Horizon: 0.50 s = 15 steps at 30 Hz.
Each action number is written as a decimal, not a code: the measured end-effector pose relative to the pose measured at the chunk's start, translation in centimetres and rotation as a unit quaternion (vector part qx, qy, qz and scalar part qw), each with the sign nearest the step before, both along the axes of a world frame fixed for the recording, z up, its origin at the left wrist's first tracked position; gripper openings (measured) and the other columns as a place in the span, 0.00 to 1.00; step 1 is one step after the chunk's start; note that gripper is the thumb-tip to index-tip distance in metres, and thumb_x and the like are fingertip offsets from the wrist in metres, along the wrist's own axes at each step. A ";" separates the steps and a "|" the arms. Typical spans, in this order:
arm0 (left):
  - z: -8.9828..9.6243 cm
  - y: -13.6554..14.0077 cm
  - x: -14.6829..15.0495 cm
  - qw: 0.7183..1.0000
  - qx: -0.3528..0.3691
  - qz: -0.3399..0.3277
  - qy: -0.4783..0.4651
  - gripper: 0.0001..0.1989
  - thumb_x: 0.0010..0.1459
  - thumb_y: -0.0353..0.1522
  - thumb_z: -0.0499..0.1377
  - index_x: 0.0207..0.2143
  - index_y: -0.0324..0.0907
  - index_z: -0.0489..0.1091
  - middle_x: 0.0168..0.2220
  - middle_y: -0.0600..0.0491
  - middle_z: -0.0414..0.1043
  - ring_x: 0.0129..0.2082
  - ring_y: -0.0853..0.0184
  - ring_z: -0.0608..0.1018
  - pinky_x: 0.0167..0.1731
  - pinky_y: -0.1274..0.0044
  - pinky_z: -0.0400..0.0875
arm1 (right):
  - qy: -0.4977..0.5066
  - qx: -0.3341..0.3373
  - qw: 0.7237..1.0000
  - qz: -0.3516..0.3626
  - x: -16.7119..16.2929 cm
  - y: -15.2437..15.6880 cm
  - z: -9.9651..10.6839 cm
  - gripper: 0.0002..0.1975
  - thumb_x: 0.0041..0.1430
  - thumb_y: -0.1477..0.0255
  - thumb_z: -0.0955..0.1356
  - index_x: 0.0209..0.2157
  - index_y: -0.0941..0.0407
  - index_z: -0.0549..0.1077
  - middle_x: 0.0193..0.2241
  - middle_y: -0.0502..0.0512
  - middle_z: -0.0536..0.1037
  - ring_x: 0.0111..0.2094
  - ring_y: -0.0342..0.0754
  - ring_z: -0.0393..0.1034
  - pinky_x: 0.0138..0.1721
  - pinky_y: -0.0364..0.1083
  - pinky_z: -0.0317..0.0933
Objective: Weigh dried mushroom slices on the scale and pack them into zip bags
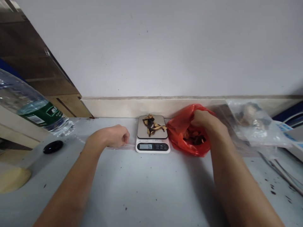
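A white kitchen scale (152, 146) stands by the wall, its display (146, 146) showing what looks like 9.6. Dried brown, curled slices (151, 124), perhaps dried mushroom, lie on its metal plate. Left of the scale, my left hand (117, 136) is curled into a loose fist on a thin clear plastic bag (129, 147); nothing shows inside the fist. To the right, my right hand (205, 121) reaches into the mouth of a red plastic bag (181, 135). More dried pieces (195, 138) are inside that bag. The right fingertips are mostly hidden, so their grip is unclear.
A water bottle (44, 113) appears tilted at left, near a black oval object (53, 147) and a pale yellow round thing (15, 179). At right lie a clear bag (255, 121) with contents and a pale cable (284, 175). Dark crumbs dot the table (146, 195).
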<state>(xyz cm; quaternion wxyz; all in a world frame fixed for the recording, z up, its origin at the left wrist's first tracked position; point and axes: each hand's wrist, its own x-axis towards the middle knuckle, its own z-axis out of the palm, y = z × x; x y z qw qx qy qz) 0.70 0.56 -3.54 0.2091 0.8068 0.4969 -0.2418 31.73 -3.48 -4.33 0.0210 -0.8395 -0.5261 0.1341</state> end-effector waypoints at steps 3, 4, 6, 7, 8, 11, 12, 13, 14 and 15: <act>0.2 -0.1 0.1 1.000 0.000 0.000 0.002 0.09 0.48 0.31 0.60 0.33 0.45 0.78 0.40 0.50 0.81 0.37 0.61 0.80 0.37 0.74 0.71 | -0.015 -0.024 0.999 -0.026 -1.0 -0.1 0.4 0.16 0.51 0.84 0.68 0.42 0.65 0.82 0.41 0.73 0.84 0.42 0.59 0.80 0.32 0.46 0.68; 0.2 -0.2 0.1 1.000 0.000 0.001 0.002 0.09 0.48 0.31 0.60 0.33 0.45 0.78 0.41 0.50 0.81 0.37 0.61 0.80 0.37 0.74 0.71 | -0.013 -0.026 0.999 -0.026 -1.3 -0.3 0.9 0.17 0.52 0.84 0.67 0.42 0.65 0.82 0.42 0.73 0.84 0.42 0.59 0.80 0.32 0.45 0.67; 0.2 -0.2 0.1 1.000 0.000 0.003 0.002 0.09 0.48 0.31 0.61 0.33 0.45 0.78 0.41 0.50 0.81 0.37 0.61 0.80 0.37 0.74 0.71 | -0.003 -0.035 0.999 -0.017 -1.8 -1.0 2.5 0.15 0.52 0.84 0.68 0.41 0.62 0.82 0.38 0.68 0.84 0.37 0.56 0.80 0.29 0.45 0.65; 0.3 -0.2 0.1 1.000 0.000 0.003 0.003 0.09 0.48 0.31 0.61 0.33 0.44 0.78 0.41 0.49 0.81 0.37 0.60 0.80 0.37 0.74 0.71 | 0.009 -0.041 0.999 -0.007 -2.1 -1.4 3.5 0.14 0.53 0.83 0.68 0.39 0.60 0.82 0.34 0.64 0.84 0.34 0.55 0.79 0.27 0.44 0.64; 0.3 -0.2 0.2 1.000 0.000 0.004 0.002 0.09 0.48 0.30 0.61 0.34 0.44 0.78 0.41 0.49 0.81 0.37 0.60 0.81 0.37 0.74 0.71 | 0.025 -0.046 0.999 0.007 -2.5 -1.9 4.5 0.12 0.53 0.81 0.69 0.38 0.58 0.82 0.30 0.60 0.84 0.30 0.53 0.78 0.26 0.44 0.63; 0.5 -0.4 0.4 1.000 -0.005 0.005 0.003 0.09 0.47 0.28 0.61 0.33 0.43 0.77 0.42 0.49 0.81 0.38 0.60 0.81 0.36 0.74 0.71 | 0.106 -0.004 0.992 0.074 -3.9 -2.7 6.7 0.10 0.54 0.77 0.71 0.39 0.53 0.81 0.30 0.53 0.84 0.28 0.48 0.76 0.26 0.43 0.64; 0.6 -0.5 0.5 1.000 -0.008 0.004 0.003 0.09 0.47 0.28 0.61 0.33 0.43 0.77 0.43 0.48 0.81 0.38 0.60 0.81 0.36 0.74 0.71 | 0.127 0.018 0.987 0.098 -4.4 -2.7 6.9 0.11 0.53 0.77 0.72 0.39 0.53 0.81 0.33 0.52 0.85 0.29 0.48 0.77 0.27 0.42 0.64; 0.8 -0.6 0.6 1.000 -0.010 0.004 0.004 0.09 0.47 0.27 0.61 0.33 0.43 0.76 0.43 0.48 0.81 0.39 0.60 0.81 0.35 0.74 0.71 | 0.142 0.037 0.982 0.120 -5.0 -2.5 6.8 0.12 0.53 0.78 0.72 0.40 0.53 0.80 0.35 0.51 0.85 0.31 0.47 0.77 0.29 0.41 0.65; 1.0 -0.7 0.8 1.000 -0.012 0.005 0.006 0.08 0.48 0.27 0.61 0.33 0.43 0.76 0.44 0.48 0.81 0.39 0.59 0.81 0.36 0.74 0.71 | 0.148 0.054 0.978 0.140 -5.6 -2.2 6.3 0.13 0.52 0.80 0.72 0.39 0.53 0.80 0.36 0.51 0.85 0.32 0.47 0.78 0.30 0.41 0.65; 1.1 -0.9 0.9 1.000 -0.012 0.005 0.007 0.07 0.49 0.28 0.62 0.33 0.43 0.75 0.44 0.48 0.81 0.40 0.59 0.81 0.36 0.74 0.71 | 0.153 0.064 0.973 0.159 -6.1 -1.7 5.7 0.13 0.52 0.81 0.72 0.39 0.54 0.80 0.37 0.52 0.85 0.34 0.47 0.78 0.31 0.40 0.66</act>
